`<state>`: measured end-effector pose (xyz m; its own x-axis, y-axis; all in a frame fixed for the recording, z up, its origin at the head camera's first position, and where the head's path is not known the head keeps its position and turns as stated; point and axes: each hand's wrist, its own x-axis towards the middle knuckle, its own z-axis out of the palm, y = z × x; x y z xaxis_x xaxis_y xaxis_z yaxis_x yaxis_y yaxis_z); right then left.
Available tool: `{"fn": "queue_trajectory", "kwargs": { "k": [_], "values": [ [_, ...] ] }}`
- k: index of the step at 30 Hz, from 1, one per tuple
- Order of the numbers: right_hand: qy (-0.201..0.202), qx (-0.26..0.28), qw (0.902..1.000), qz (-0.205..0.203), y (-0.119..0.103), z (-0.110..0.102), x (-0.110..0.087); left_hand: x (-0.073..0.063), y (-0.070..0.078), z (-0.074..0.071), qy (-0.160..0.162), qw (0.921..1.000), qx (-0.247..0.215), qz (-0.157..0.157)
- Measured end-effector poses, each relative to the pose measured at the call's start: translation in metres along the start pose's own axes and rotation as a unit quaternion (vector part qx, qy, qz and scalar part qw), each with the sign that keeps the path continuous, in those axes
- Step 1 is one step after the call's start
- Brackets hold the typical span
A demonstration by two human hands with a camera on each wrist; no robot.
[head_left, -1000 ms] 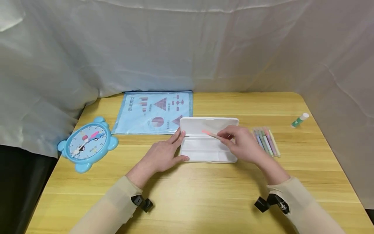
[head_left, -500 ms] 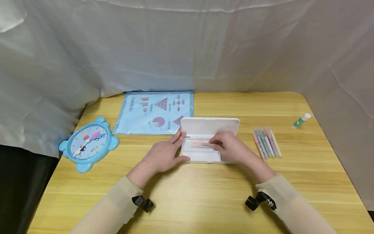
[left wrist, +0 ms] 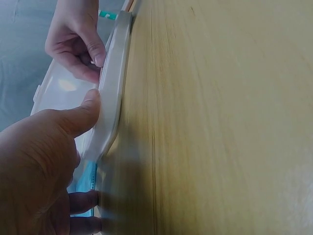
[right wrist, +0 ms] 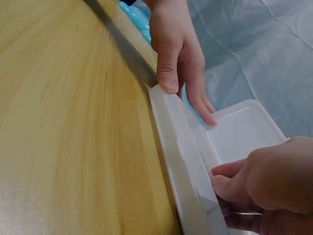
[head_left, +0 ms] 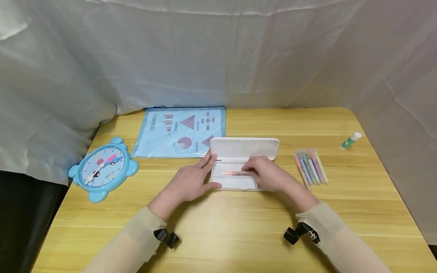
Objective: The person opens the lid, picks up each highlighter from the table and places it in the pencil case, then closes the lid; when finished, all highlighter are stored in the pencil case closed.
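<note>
Filling the lower view, the wood-grain counter (head_left: 232, 231) bears everything. A blue folder (head_left: 179, 131) printed with charts lies along its far edge, left of centre. Near the left edge sits a blue toy clock (head_left: 102, 168). A white case (head_left: 239, 148) stands open mid-counter, lid raised toward the far edge. The left hand (head_left: 189, 184) has its grip spread, fingers at the case's left side, thumb on its near-left corner. The right hand (head_left: 268, 173) reaches into the case's right part, its grip drawn to a pinch. Five or so pastel markers (head_left: 311, 167) lie side by side between case and right edge. The pinched pen (head_left: 233, 173), coral-tipped, lies lengthwise within the case's rear compartment; whether it touches the bottom cannot be told. A white-and-green tube (head_left: 351, 140) is near the counter's far-right corner.
</note>
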<state>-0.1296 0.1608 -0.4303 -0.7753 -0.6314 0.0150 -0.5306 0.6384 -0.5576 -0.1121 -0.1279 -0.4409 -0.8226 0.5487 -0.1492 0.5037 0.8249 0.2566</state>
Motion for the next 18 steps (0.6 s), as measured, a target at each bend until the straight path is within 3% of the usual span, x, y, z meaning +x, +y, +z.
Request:
{"fn": "queue_trajectory", "kwargs": {
  "k": [7, 18],
  "values": [
    [0.010, 0.013, 0.9997, 0.017, -0.001, -0.009, -0.007, 0.000, 0.000, 0.000, 0.006, 1.0000, -0.002, 0.004],
    [0.058, 0.059, 0.9952, 0.053, 0.004, -0.033, -0.031, -0.001, 0.002, -0.001, 0.009, 0.9999, -0.004, 0.006]
  ]
}}
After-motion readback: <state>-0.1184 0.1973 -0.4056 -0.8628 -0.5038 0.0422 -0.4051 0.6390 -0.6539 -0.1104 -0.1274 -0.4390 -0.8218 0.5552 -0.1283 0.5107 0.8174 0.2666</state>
